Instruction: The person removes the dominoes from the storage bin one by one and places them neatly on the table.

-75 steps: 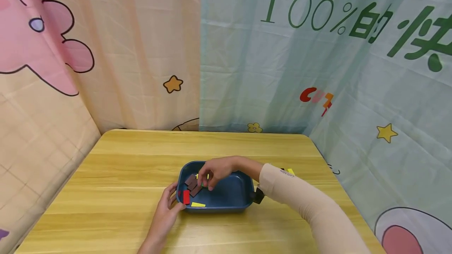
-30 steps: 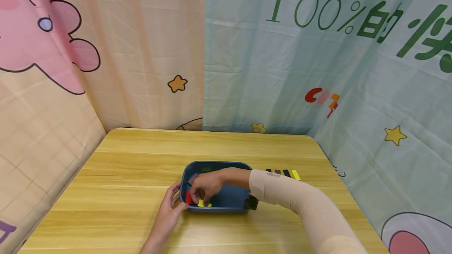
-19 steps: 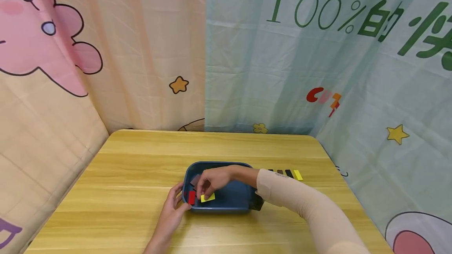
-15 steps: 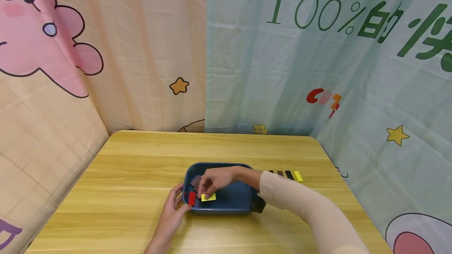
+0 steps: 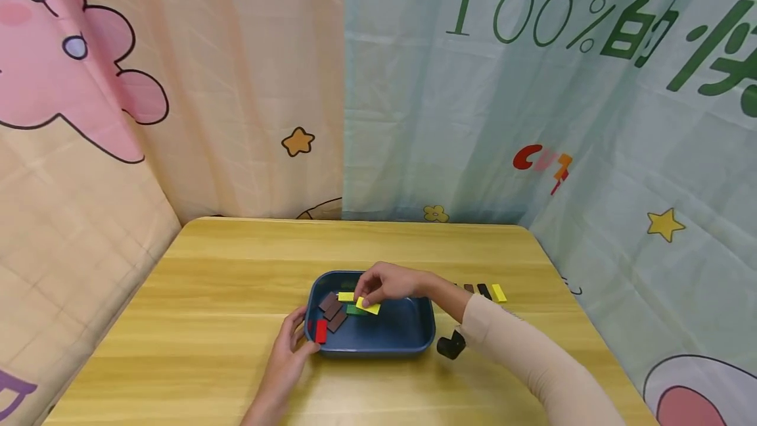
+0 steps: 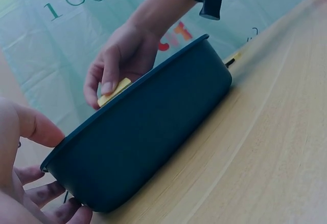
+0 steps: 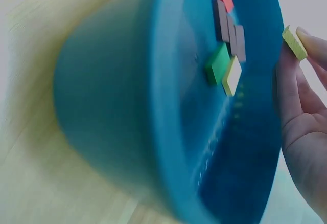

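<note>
A dark blue plastic tub [image 5: 378, 352] stands on the table in the head view. My left hand [image 5: 284, 354] holds its left end, thumb at the rim and fingers against the outer wall, as the left wrist view shows. Above the tub, my right hand [image 5: 393, 281] pinches a small yellow block [image 5: 369, 307] between thumb and fingers. Inside, on the left side, lie several brown blocks [image 5: 334, 311], a red block [image 5: 321, 331], a green block [image 5: 356, 309] and another yellow block [image 5: 345, 296]. The right wrist view shows the pinched block [image 7: 295, 43] clear of the tub floor.
Right of the tub is a row of blocks: a brown one [image 5: 469, 288], a black one [image 5: 483, 291] and a yellow one [image 5: 499, 292]; my forearm hides part of it. A black wrist device [image 5: 451, 345] hangs below my right sleeve. Printed curtains border the table [image 5: 236, 268].
My right hand went down to the yellow block near the tub's front left, pinched it, and lifted it up and to the right. My left hand stays on the tub's left end.
</note>
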Available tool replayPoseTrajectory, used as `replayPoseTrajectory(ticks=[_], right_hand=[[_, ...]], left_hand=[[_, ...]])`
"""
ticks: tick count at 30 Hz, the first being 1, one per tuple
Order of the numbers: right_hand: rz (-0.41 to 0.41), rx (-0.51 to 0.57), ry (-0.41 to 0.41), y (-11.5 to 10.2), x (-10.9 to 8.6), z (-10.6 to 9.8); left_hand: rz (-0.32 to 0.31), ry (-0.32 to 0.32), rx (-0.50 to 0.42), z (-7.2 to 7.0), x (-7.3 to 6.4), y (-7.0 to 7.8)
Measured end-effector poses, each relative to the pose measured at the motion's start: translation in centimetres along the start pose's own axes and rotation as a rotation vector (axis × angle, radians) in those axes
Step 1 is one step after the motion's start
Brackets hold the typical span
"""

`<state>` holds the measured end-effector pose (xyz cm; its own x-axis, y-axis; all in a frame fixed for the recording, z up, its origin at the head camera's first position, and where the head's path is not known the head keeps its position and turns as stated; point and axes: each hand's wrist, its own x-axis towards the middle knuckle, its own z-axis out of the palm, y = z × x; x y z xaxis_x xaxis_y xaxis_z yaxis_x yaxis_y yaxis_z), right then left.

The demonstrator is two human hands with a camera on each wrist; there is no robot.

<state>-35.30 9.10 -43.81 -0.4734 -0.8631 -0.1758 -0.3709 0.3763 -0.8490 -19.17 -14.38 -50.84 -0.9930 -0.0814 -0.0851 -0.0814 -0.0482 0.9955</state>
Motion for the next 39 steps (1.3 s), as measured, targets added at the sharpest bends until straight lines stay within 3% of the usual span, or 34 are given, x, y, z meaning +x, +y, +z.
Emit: replayPoseTrajectory(ticks=[12,23,32,39], right_hand=[[0.062,0.051,0.243,1.1,-4.5,-2.7],[0.139,0.099,0.404,1.3,-9.0,-4.2],[0.178,0.140,0.521,2.9,-12.1,-4.8],[0.196,0.175,0.588,5.8,-14.1,-3.9]], left_hand=[[-0.044,0.014,-0.002,0.1,-0.1,0.5],[-0.031,0.018,0.002,0.1,-0.3,0.6],[-0.042,0.013,0.000,0.1,-0.4,0.4],[-0.050,0.011,0.007,0.0,-0.4,0.4]])
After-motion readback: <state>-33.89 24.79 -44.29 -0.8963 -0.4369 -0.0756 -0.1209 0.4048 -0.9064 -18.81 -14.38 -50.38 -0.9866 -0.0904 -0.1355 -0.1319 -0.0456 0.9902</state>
